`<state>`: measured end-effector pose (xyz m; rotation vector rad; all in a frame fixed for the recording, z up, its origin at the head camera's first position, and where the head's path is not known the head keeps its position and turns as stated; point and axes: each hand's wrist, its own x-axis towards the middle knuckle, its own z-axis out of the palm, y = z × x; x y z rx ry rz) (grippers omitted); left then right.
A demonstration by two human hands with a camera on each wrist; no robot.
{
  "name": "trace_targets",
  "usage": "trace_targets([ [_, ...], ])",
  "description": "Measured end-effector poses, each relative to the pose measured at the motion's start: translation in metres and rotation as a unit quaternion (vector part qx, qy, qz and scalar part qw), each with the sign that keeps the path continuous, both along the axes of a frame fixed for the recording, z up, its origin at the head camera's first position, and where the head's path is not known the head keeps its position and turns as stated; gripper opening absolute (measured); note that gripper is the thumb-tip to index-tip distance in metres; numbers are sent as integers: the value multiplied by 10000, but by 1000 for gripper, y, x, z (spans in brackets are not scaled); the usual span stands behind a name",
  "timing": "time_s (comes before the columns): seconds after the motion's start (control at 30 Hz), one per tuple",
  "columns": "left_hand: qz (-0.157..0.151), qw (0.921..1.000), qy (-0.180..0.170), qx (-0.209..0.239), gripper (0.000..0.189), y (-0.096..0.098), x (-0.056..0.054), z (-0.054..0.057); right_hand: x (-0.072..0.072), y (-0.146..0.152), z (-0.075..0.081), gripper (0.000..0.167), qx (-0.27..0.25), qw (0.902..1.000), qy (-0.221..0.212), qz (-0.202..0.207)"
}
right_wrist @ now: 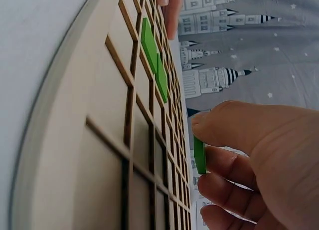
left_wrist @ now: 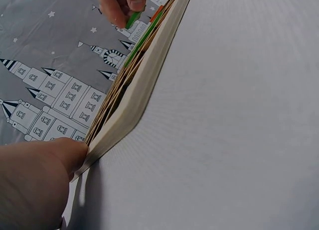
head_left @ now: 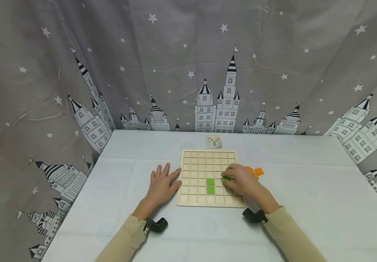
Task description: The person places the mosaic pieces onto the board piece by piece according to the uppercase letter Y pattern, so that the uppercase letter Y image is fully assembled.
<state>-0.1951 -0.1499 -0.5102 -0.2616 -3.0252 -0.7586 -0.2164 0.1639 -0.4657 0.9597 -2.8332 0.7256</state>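
Observation:
A wooden grid board [head_left: 188, 196] lies on the table, with two green square tiles [head_left: 210, 186] set one behind the other in its cells. My right hand [head_left: 240, 180] is over the board's right side and pinches another green tile [right_wrist: 199, 156] between thumb and fingers. On the left, my left hand [head_left: 163, 185] lies with spread fingers, thumb and index fingertip at the board's left edge. The left wrist view shows that thumb [left_wrist: 75, 152] against the board's side.
Several orange tiles [head_left: 258, 171] lie just right of the board, partly hidden by my right hand. Behind the board is a small card [head_left: 213, 142] printed with a coloured grid pattern. A grey curtain [head_left: 175, 54] with castles and stars hangs behind the white table [head_left: 136, 153].

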Motion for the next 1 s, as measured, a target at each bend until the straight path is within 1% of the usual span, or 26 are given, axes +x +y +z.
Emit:
trace_targets([
  [0.2,-20,10000,-23,17,53,0,0,1,-5,-10,0,19,19,9995,-292,-104],
  [0.33,-22,10000,-8,9,53,0,0,1,-7,-16,0,21,83,9996,-244,-147],
  [0.5,-13,10000,-9,11,53,0,0,1,-11,-24,1,21,45,9999,-148,-38],
  [0.77,-18,10000,7,21,52,0,1,2,-18,-36,2,20,126,9998,-155,-50],
  [1.0,-34,10000,67,17,51,0,1,2,-21,-41,0,20,27,9997,-218,53],
])
